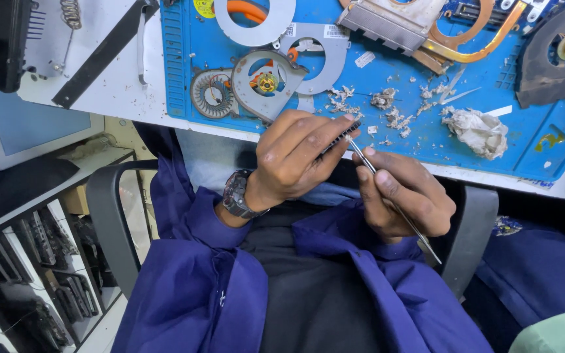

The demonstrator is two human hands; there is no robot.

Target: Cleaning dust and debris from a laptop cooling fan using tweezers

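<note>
Gripping the dark finned strip (340, 136) in our left hand (292, 160) just above the lap, we should steady it while our right hand (400, 196), pinched on thin metal tweezers (387, 193), picks gently between its fins below the blue mat (426, 124).

A white table (119, 91) carried a blue work mat (426, 140). On the mat lay fan housings (266, 82), a copper heat pipe (472, 49), grey dust clumps (387, 108) and a crumpled tissue (479, 131).
</note>
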